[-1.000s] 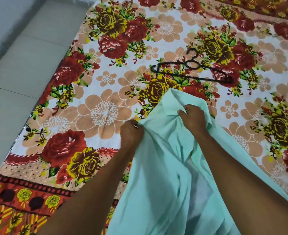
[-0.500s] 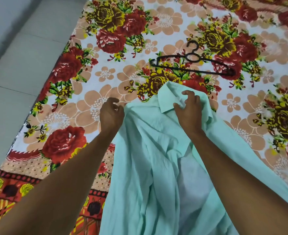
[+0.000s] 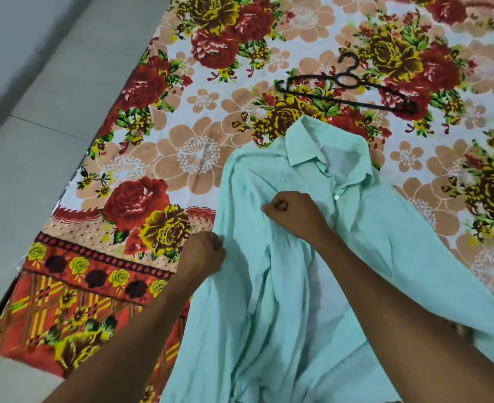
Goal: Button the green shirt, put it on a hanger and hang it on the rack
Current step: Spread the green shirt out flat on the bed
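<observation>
Now lying flatter on the floral bedsheet [image 3: 181, 158]: the pale mint-green cotton shirt [image 3: 283, 286], collar spread open towards the black plastic hanger [image 3: 347, 88] rather than bunched up under the fists as a second ago. Having left the collar, right hand [image 3: 293, 212] sitting lower on the chest panel, curled and pinching a fold of fabric just beside the placket, with a small white button [image 3: 336, 197] newly showing. Left hand [image 3: 203, 253] dropping back towards the body from the shoulder, gripping the shirt's left edge. Shoulder seam now spreading wider over the sheet.
</observation>
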